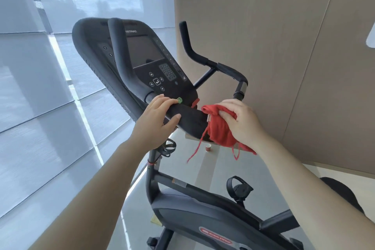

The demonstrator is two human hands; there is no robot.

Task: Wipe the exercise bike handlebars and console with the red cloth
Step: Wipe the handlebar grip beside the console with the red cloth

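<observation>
On the floor [205,168] beyond the bike [203,215], one small red cup [208,148], upright, its inside hidden from this angle. On the bike's post, one wire cage [169,147], too small and tangled against the frame to tell what sits in it. By count: one bike, one console [148,53] with a dark screen and keypad, and two handlebar horns. Left horn [119,57] crossing in front of the console, right horn [194,55] rising toward the beige wall [263,26]. One strapped pedal [238,187] in view. One red cloth [219,128], bunched, loose strings hanging below it, pressed against the right end of the black pad [190,117] under the console. Cloth touching the pad, just beside a red tab [195,103] at the console's lower corner. Two hands, apart, one at either end of that pad. Left hand [158,115] wrapped round the pad just below a green button [179,99], thumb underneath, fingers over the top. Right hand [241,122] clenched on the cloth, fingers curled into its folds. Pale blinds [40,107] along the left side.
</observation>
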